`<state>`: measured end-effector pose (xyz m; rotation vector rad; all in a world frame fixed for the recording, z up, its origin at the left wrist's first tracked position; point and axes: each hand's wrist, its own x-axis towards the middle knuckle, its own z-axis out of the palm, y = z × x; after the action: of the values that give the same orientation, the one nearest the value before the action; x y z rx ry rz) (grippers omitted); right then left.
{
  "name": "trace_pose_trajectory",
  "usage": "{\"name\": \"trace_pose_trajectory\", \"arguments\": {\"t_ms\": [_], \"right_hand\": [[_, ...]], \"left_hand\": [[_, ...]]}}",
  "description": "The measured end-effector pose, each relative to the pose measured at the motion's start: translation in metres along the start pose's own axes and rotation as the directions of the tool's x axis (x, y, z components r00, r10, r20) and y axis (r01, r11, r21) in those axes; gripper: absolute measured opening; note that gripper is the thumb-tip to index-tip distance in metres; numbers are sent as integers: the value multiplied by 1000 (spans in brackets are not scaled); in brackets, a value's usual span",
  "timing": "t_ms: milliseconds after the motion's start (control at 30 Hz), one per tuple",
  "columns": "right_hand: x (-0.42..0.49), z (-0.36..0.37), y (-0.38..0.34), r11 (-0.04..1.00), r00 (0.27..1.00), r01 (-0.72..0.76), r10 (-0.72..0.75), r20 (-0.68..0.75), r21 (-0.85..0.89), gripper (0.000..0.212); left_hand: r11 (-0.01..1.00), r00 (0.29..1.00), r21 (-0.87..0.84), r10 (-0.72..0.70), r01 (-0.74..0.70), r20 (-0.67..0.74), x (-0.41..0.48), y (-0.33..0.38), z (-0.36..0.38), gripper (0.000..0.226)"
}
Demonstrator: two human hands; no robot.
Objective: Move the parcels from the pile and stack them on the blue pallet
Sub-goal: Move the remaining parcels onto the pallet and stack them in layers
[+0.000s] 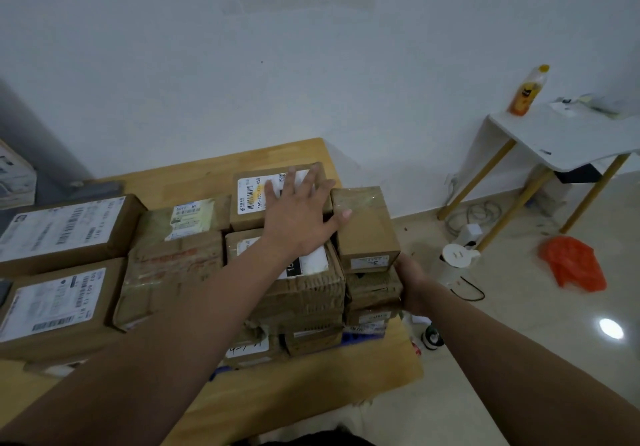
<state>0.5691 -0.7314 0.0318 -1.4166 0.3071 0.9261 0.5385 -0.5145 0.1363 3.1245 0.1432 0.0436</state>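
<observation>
Several brown cardboard parcels stand stacked on a wooden table (pixel 298 397). A sliver of the blue pallet (pixel 360 336) shows under the stack at the front right. My left hand (pixel 301 213) lies flat with fingers spread on the top parcels, over a labelled box (pixel 252 199), its thumb touching a small taped parcel (pixel 367 223) at the stack's right end. My right hand (pixel 412 286) is against the right side of the stack, just below that small parcel; its fingers are hidden behind the boxes.
Two large labelled boxes (pixel 59 230) sit on the left of the table. To the right stands a white side table (pixel 568 137) with an orange bottle (pixel 526 92). On the floor lie an orange bag (pixel 575 262), cables and a white device (pixel 457 258).
</observation>
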Motion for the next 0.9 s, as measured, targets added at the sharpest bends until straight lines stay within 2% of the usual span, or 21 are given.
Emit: {"name": "trace_pose_trajectory", "arguments": {"t_ms": [200,400,467,533,600,700,800,900], "right_hand": [[6,3,2,998,997,41,-43,60,41,49],[9,6,5,999,999,47,-47,6,-4,47],[7,8,4,994,997,72,-75,-31,-79,44],[0,10,-1,967,986,123,-145,-81,-224,39],[-2,6,-6,891,956,213,-275,-103,-402,39],[0,-2,-10,784,916,293,-394,-74,-548,43],[2,0,-13,708,913,246,-399,-88,-662,45],[9,2,-11,613,914,212,-400,-67,-761,38]], "left_hand": [[1000,1000,9,-6,6,-8,-1,1,1,89],[1000,1000,16,0,1,-19,-2,0,2,83],[1000,1000,27,-1,1,-15,-1,0,2,82],[999,1000,41,-2,3,-14,-1,0,3,80],[999,1000,40,-2,3,-17,-1,0,3,79],[1000,1000,30,-4,4,-12,-1,0,3,78],[1000,1000,26,-7,8,-8,-1,0,2,78],[999,1000,31,-8,8,-13,-2,0,2,79]]}}
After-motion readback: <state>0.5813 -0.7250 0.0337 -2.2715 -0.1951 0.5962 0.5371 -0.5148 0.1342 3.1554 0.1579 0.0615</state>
